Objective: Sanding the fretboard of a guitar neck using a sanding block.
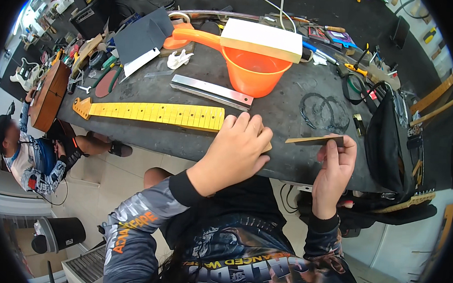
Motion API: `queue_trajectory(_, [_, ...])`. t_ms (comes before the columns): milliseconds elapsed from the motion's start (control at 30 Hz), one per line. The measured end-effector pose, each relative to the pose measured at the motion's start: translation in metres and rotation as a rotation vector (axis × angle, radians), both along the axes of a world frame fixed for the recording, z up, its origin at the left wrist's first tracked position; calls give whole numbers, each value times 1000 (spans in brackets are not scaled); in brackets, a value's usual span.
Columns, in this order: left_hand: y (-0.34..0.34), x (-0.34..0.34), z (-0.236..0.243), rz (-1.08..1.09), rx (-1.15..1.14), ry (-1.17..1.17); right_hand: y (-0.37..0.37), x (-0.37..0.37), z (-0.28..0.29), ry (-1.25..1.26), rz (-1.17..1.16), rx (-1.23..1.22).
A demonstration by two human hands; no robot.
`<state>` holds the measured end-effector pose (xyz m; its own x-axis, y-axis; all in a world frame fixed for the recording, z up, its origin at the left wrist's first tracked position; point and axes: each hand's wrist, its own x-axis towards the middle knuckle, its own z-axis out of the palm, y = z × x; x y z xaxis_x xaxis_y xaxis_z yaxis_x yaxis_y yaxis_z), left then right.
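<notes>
"Start at the left: where's the guitar neck (156,113)?"

"Left of the frame's centre, on the dark workbench (279,109). Its headstock (82,108) is the leftmost part, and the long axis runs almost level across to the left hand (241,139)."

"So that hand is nearer?"

"Yes, mid-frame, right at the neck's fretted right end. Its fingers are bent and face down, but what they close on is hidden, so I can't tell the grip. (A bit of pale wood shows by the thumb; whether it belongs to the neck, I can't say.)"

"Above it?"

"A metal bar (211,92), apart from the neck, then an orange dipper (255,76)."

"And farther right?"

"The right hand (335,162), right of centre, pinching a thin dark-and-tan strip (316,140) that points back left. The whole neck lies to its left, well apart."
</notes>
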<state>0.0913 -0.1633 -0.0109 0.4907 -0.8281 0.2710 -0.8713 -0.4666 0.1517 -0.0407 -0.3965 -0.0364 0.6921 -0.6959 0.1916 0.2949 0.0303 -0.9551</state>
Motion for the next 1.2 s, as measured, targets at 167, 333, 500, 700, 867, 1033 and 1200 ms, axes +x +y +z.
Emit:
queue_trajectory(167, [-2, 7, -10, 66, -104, 87, 0, 0, 19, 0, -77, -17])
queue_trajectory(333, [36, 1, 2, -49, -889, 1339, 2, -4, 19, 8, 39, 225])
queue_trajectory(500, [49, -41, -21, -107, -1457, 1627, 40, 6, 10, 30, 525, 732])
queue_trajectory(700, [31, -70, -44, -282, -1323, 1051, 97, 11, 29, 126, 696, 760])
queue_trajectory(867, [55, -65, -38, -74, -947, 469, 91, 12, -3, 40, 846, 439])
queue_trajectory(1033, [67, -55, -28, -61, -817, 328, 76, 9, 11, 172, 831, 579])
queue_trajectory(1200, [68, -52, -33, -69, -682, 301, 72, 1, 11, 189, 842, 383])
